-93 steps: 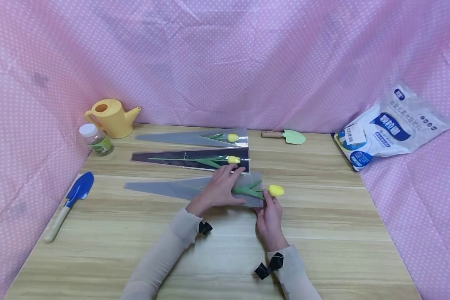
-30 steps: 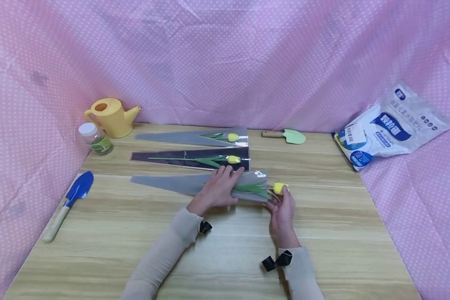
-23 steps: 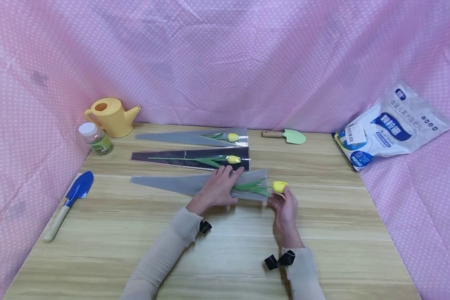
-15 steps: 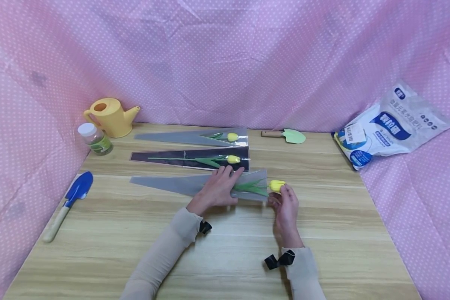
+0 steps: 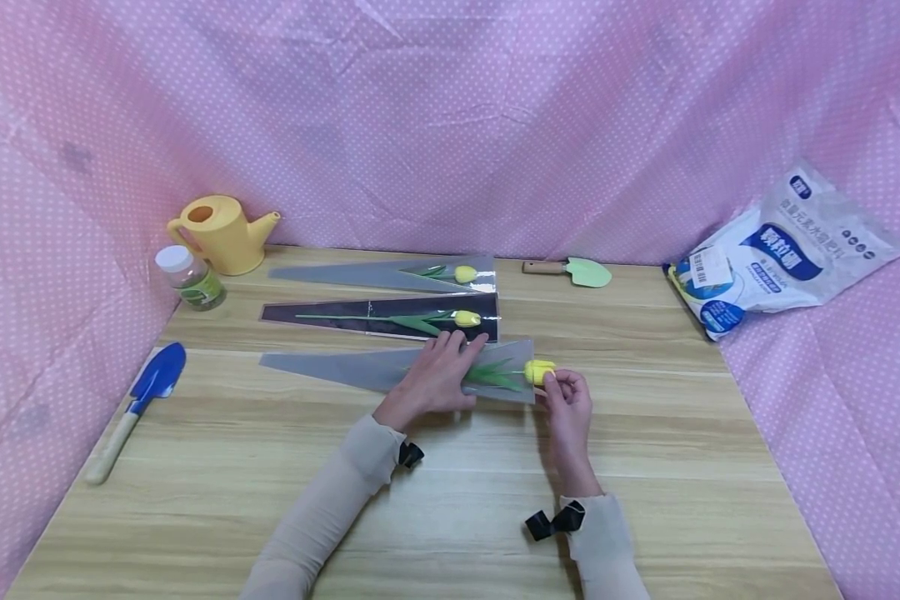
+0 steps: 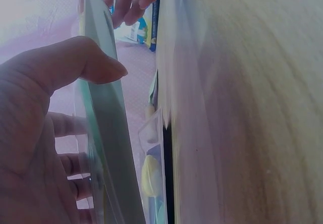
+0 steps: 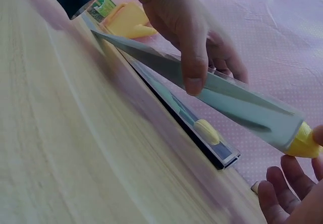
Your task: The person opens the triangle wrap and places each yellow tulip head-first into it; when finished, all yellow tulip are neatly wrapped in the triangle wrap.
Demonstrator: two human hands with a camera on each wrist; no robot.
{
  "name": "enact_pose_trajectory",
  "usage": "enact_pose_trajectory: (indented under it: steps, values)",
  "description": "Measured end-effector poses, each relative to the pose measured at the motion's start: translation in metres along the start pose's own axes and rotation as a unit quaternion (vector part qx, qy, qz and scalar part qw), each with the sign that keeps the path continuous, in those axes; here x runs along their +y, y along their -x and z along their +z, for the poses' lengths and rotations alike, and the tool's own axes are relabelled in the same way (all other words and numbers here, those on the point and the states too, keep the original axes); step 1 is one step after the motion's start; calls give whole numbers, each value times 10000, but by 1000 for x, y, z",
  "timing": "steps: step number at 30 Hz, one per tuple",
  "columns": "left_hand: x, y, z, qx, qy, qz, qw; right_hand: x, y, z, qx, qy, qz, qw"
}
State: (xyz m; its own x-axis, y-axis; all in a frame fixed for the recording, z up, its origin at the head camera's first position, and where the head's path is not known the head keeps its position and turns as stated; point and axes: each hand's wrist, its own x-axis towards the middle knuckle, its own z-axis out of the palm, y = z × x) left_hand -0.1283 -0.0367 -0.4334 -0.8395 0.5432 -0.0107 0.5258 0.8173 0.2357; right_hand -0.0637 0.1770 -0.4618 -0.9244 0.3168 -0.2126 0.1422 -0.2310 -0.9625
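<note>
My left hand [image 5: 433,377] holds a tapered clear-and-grey flower sleeve [image 5: 330,367], thumb on one face and fingers on the other. In the left wrist view the sleeve [image 6: 118,148] is raised off the tabletop. A yellow tulip [image 5: 537,372] lies inside, green leaves within the film and its bloom at the wide mouth, partly sticking out. My right hand [image 5: 567,412] pinches that bloom, thumb on the near side; the right wrist view shows the thumb on the bloom [image 7: 303,142] and other fingers below. Behind are a dark sleeve [image 5: 337,315] and a grey sleeve [image 5: 330,275], each with a yellow tulip.
At the back left stand a yellow watering can [image 5: 228,237] and a white-capped jar [image 5: 195,279]. A blue trowel [image 5: 146,400] lies left, a green trowel [image 5: 587,273] at the back. A fertiliser bag [image 5: 772,258] leans at the right against the pink curtain [image 5: 450,125].
My right hand first moved right from the leaves to the bloom, then slid the tulip left into the sleeve mouth. The left hand stays almost in place on the sleeve, which shifted slightly right.
</note>
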Motion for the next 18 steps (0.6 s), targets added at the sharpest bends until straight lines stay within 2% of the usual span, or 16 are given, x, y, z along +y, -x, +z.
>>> enact_pose_trajectory:
  steps: [9,18]
  values:
    - [-1,0,0,60,-156,-10,9999,3,1,3,-241,340,-90,9991]
    - [-1,1,-1,85,-219,12,9997,6,3,5,-673,768,40,9948]
